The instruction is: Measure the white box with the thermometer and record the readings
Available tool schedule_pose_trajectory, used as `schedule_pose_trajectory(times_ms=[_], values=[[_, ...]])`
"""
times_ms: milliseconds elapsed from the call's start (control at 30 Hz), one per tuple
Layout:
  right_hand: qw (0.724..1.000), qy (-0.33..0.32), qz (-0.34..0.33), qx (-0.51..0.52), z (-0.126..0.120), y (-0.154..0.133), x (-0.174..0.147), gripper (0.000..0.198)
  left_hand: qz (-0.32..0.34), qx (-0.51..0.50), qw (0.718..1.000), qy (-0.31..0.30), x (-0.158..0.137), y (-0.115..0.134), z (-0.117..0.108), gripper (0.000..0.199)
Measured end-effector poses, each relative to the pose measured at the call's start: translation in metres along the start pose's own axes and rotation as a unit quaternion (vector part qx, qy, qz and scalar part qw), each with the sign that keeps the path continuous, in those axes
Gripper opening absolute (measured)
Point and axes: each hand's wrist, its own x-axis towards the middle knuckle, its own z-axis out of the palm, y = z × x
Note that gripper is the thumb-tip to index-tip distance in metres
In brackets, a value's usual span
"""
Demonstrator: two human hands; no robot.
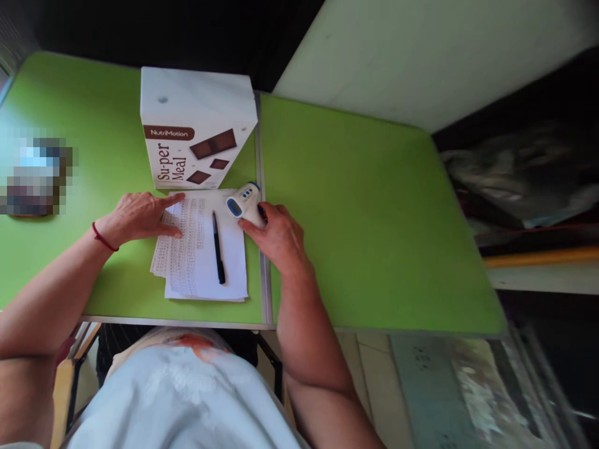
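Note:
My right hand is closed around a white and blue infrared thermometer, whose small screen and blue buttons face up. It is over the top right corner of a stack of printed sheets. My left hand rests at the left edge of those papers, thumb and forefinger spread apart on the sheets. Between the two hands a black pen lies lengthwise on the paper. Just behind the papers stands a white NutriMotion box with brown bars printed on its front.
A green folding table carries everything, with a metal seam running front to back. At the far left lies a blurred-out object. A dark panel and a pale wall rise behind; a shelf edge is at right.

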Motion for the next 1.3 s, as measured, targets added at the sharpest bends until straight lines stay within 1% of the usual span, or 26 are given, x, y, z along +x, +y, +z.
schedule_pose_trajectory(times_ms=[133,300,467,600,667,700,800,833,867,900,933,1000,1067,1133,1200,1267,1300], values=[[1.0,-0.003,0.005,-0.007,0.001,0.0,0.001,0.042,0.0,0.01,1.0,-0.014,0.0,0.003,-0.003,0.097],[1.0,0.005,0.005,0.018,-0.001,0.002,0.003,0.04,0.031,0.002,1.0,-0.002,-0.001,0.002,0.001,0.088],[0.999,0.016,0.001,0.049,-0.004,0.002,0.001,0.046,0.022,0.006,1.0,0.009,-0.002,0.007,0.002,0.093],[0.999,0.011,0.005,0.035,0.001,0.007,0.003,0.045,-0.009,0.041,0.999,-0.023,-0.005,0.018,-0.006,0.097],[0.999,0.017,0.002,0.027,0.003,0.01,0.004,0.045,-0.01,0.069,0.996,-0.05,-0.007,0.022,-0.012,0.098],[0.999,0.029,-0.004,0.026,0.004,0.011,0.005,0.046,-0.004,0.077,0.995,-0.06,-0.008,0.023,-0.014,0.098],[0.994,0.093,-0.045,0.044,-0.002,0.007,-0.001,0.044,0.012,0.085,0.994,-0.074,-0.01,0.024,-0.018,0.096],[0.991,0.099,-0.067,0.058,-0.005,0.003,-0.005,0.04,0.014,0.086,0.993,-0.074,-0.01,0.024,-0.018,0.096],[0.989,0.089,-0.089,0.073,-0.007,-0.004,-0.01,0.034,0.016,0.086,0.994,-0.073,-0.01,0.023,-0.018,0.096],[0.989,0.055,-0.11,0.087,-0.01,-0.011,-0.016,0.028,0.017,0.085,0.994,-0.072,-0.01,0.023,-0.017,0.096],[0.987,0.007,-0.132,0.094,-0.011,-0.019,-0.022,0.024,0.016,0.083,0.994,-0.07,-0.01,0.022,-0.016,0.097],[0.984,-0.064,-0.157,0.061,-0.009,-0.036,-0.033,0.022,0.013,0.077,0.995,-0.068,-0.009,0.021,-0.015,0.098],[0.983,-0.097,-0.157,0.012,-0.004,-0.048,-0.04,0.02,0.011,0.075,0.995,-0.066,-0.009,0.022,-0.014,0.098],[0.981,-0.108,-0.16,-0.01,0.003,-0.052,-0.041,0.019,0.011,0.079,0.995,-0.065,-0.008,0.023,-0.014,0.097],[0.979,-0.088,-0.185,0.015,0.008,-0.048,-0.04,0.031,0.01,0.084,0.994,-0.066,-0.008,0.025,-0.014,0.096],[0.968,-0.038,-0.229,0.092,0.009,-0.039,-0.038,0.041,0.007,0.085,0.994,-0.068,-0.009,0.026,-0.015,0.095],[0.957,-0.008,-0.252,0.144,0.009,-0.034,-0.037,0.043,0.006,0.084,0.994,-0.069,-0.01,0.027,-0.015,0.095]])
